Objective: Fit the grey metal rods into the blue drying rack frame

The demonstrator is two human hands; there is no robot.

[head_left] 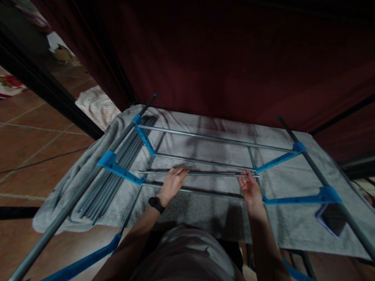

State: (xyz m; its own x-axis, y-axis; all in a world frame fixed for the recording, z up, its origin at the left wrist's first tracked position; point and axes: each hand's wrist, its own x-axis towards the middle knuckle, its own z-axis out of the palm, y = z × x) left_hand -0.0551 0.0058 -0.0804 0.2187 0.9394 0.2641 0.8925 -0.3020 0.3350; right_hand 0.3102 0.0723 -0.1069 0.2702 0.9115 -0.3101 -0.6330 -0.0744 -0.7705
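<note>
Between the two blue side brackets, a loose rod (211,173) is carried level across the half-built rack, and I record it as the piece in hand. On my left hand (172,183) the grip is closed lightly over the rod well inboard of its left end, fingers folded on top. My right hand (250,189) pinches it just short of the right end, near the tip of the upper right bracket (281,158). The rod's left end hangs free above the inner end of the lower left bracket (120,168), apart from it. A fitted rod (205,192) runs parallel just below both hands. Judgement: the left hold sits too far from the end to steer it, so I would slide that hand outward before guiding the tip to a socket. I would keep the rod parallel to the fitted rod, enter one end squarely, then the other, and press along the axis, not downward, since the blue plastic looks likely to flex. I cannot make out the socket mouths in this dim light, so alignment must go by touch. Spare rods (102,191) lie bundled on the grey towel (205,210) to the left, and a phone (331,218) rests at its right, both apart from the rod in hand.
</note>
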